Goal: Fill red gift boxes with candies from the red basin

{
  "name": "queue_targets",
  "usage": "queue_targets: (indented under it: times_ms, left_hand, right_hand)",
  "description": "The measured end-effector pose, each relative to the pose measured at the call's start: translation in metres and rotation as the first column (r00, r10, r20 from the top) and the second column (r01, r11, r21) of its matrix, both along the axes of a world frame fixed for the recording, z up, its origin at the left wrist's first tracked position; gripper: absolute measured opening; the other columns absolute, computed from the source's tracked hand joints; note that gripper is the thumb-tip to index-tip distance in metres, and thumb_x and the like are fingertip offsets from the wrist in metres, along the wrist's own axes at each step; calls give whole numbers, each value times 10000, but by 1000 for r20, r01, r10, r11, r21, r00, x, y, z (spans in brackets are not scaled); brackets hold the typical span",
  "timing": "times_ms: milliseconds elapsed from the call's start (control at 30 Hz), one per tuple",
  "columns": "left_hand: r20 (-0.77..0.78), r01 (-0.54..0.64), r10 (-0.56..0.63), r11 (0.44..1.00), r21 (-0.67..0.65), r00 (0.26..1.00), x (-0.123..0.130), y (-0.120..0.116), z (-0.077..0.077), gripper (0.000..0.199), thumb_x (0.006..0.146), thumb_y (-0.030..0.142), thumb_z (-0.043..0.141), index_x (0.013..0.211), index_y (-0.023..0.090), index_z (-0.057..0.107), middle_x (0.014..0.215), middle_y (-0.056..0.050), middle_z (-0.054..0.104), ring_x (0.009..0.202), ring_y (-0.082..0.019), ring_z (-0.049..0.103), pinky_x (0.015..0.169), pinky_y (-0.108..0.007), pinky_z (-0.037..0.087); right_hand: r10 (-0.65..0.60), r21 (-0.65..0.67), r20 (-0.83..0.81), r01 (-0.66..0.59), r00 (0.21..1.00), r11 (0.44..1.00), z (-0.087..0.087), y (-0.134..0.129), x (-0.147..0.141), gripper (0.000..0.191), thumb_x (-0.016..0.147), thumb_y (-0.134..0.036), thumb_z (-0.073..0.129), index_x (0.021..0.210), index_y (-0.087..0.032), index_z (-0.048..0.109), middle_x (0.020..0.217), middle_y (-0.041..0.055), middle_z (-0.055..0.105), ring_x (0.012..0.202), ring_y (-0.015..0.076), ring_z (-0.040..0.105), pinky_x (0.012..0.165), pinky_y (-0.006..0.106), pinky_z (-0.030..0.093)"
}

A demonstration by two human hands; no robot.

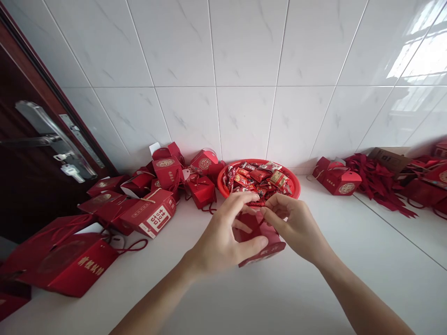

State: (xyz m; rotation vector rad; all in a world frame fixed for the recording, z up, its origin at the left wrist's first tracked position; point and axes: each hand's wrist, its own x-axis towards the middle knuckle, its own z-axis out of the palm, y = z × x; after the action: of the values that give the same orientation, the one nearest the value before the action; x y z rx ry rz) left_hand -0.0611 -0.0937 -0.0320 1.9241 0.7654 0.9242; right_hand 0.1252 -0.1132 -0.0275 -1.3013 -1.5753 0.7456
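Observation:
A red paper box (263, 249) stands on the white table in front of a red basket (297, 188) of wrapped candies (260, 175). My left hand (226, 232) is at the box's left side, fingers spread, with the thumb across its near side and the fingertips over its top. On the right, my right hand (295, 223) pinches thumb and forefinger together above the box top; what lies between them is too small to make out. Both hands hide much of the box's upper part.
Many red boxes (148, 214) are heaped at the left, beside a dark door with a handle (52, 139). At the back right are another red box (344, 181), red ribbons (379, 186) and more boxes. A tiled wall (244, 111) rises behind.

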Motion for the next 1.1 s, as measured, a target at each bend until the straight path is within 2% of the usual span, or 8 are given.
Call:
queue_targets:
  times_ms: [100, 233, 333, 500, 700, 933, 1033, 1100]
  left_hand:
    - [-177, -117, 145, 981, 158, 974, 4, 1, -5, 827, 715, 344, 816, 1455, 292, 451, 1447, -106, 501, 1299, -340, 502, 1071, -494, 477]
    - [-308, -83, 131, 983, 162, 942, 9, 4, -10, 912, 718, 397, 815, 1512, 247, 391, 1465, -123, 513, 1369, -356, 431, 1113, -507, 421]
    - [-354, -34, 90, 986, 162, 931, 14, 6, -12, 776, 733, 369, 790, 1431, 208, 490, 1368, -119, 598, 1293, -337, 501, 1059, -468, 459]
    - [-363, -2, 68, 984, 178, 929, 18, 14, -23, 393, 781, 275, 718, 1167, 227, 664, 1173, -63, 694, 1121, -282, 601, 931, -389, 501]
    - [-352, 13, 42, 988, 151, 935, 20, 25, -35, 270, 831, 215, 653, 1099, 229, 683, 1165, -46, 704, 1118, -263, 606, 943, -370, 481]
    - [-405, -29, 99, 984, 177, 909, 25, 27, -41, 198, 820, 162, 622, 1014, 202, 621, 1044, -54, 693, 1018, -253, 622, 881, -373, 483]
    - [-441, -21, 111, 979, 203, 891, 27, 27, -46, 30, 829, 192, 625, 836, 208, 601, 944, -49, 683, 974, -256, 624, 861, -374, 481]
    - [-451, -4, 108, 974, 225, 886, 28, 27, -49, 126, 858, 216, 603, 735, 212, 574, 918, -50, 675, 969, -255, 628, 863, -373, 478]
  right_hand:
    - [-8, -21, 22, 9, 1000, 1000, 1, 1, 4, 197, 846, -361, 614, 713, -225, 563, 686, 40, 645, 619, 182, 575, 564, 315, 475]
    - [18, -95, 34, -15, 999, 995, -2, 6, 8, 194, 811, -347, 633, 689, -222, 549, 670, 31, 620, 604, 175, 560, 536, 303, 449]
    - [19, -136, 63, -10, 998, 991, -4, 10, 9, 165, 779, -308, 618, 672, -219, 530, 652, 17, 609, 599, 161, 540, 525, 283, 419]
    - [26, -208, 199, 16, 980, 978, -8, 18, 8, 116, 682, -220, 604, 623, -216, 504, 597, -25, 552, 565, 128, 459, 499, 252, 337]
    - [55, -210, 301, 10, 952, 978, -14, 25, 9, 127, 629, -179, 583, 598, -217, 466, 591, -37, 533, 565, 117, 429, 497, 247, 299]
    - [79, -209, 105, -55, 991, 976, -21, 33, 13, 86, 636, -220, 563, 686, -214, 493, 581, -54, 522, 551, 108, 431, 508, 244, 311]
    - [111, -232, 11, -106, 994, 967, -19, 33, 14, 134, 642, -229, 556, 757, -222, 488, 545, -66, 524, 532, 117, 464, 504, 241, 311]
    - [133, -229, -37, -138, 990, 964, -17, 32, 14, 167, 643, -224, 556, 788, -227, 474, 548, -68, 534, 551, 130, 512, 523, 245, 344]
